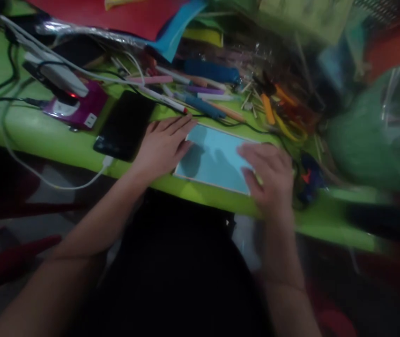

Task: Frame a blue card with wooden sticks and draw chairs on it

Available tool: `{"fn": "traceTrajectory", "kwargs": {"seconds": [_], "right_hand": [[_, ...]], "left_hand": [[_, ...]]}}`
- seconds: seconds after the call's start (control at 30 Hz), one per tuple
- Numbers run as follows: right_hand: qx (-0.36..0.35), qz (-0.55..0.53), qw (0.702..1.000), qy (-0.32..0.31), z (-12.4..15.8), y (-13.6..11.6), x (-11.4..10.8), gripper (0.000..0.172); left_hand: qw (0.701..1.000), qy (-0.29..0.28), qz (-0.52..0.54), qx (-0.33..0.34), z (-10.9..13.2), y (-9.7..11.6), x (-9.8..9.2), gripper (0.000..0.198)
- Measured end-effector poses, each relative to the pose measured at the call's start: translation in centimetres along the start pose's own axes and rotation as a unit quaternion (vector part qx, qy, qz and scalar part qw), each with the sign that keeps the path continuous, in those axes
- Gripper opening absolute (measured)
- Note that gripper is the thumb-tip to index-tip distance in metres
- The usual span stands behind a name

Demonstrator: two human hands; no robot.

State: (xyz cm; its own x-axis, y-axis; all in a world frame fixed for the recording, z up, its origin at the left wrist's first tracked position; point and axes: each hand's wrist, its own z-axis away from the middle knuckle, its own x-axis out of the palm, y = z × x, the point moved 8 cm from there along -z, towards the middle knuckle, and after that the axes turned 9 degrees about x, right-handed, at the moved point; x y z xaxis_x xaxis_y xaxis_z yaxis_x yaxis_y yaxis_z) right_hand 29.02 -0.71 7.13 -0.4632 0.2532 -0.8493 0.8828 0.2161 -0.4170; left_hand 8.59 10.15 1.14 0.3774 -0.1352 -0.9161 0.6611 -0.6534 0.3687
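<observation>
Green counter point(38, 142) bears the pale-blue sheet point(214, 159); your left hand point(165, 145) lies open at its left edge, your right hand point(270, 173) is half-open, gripping nothing, at its right end. Right of the sheet stands a green container point(368, 135), contents blurred.

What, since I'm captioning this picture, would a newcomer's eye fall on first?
The light-blue panel at the near edge of the green table, between the left hand and the right hand, stands out first. Next come the large red sheet toward the table's far side and the small red light by the purple box at left.
</observation>
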Motion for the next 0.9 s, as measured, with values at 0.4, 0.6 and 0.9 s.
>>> {"fn": "traceTrajectory", "kwargs": {"seconds": [0.4,0.6,0.9], "right_hand": [[0.036,-0.088,0.953,-0.288,10.9,-5.5,1.1,0.020],[0.059,-0.067,0.990,-0.106,8.6,-5.2,-1.5,0.022],[0.130,-0.080,0.984,0.092,6.0,0.5,-0.9,0.022]], "left_hand": [[0.999,-0.002,0.030,0.029,0.7,0.6,-0.1,0.053],[0.993,0.071,0.064,0.067,0.9,0.8,-1.5,0.047],[0.920,-0.160,0.312,0.177,17.2,5.1,10.2,0.044]]}}
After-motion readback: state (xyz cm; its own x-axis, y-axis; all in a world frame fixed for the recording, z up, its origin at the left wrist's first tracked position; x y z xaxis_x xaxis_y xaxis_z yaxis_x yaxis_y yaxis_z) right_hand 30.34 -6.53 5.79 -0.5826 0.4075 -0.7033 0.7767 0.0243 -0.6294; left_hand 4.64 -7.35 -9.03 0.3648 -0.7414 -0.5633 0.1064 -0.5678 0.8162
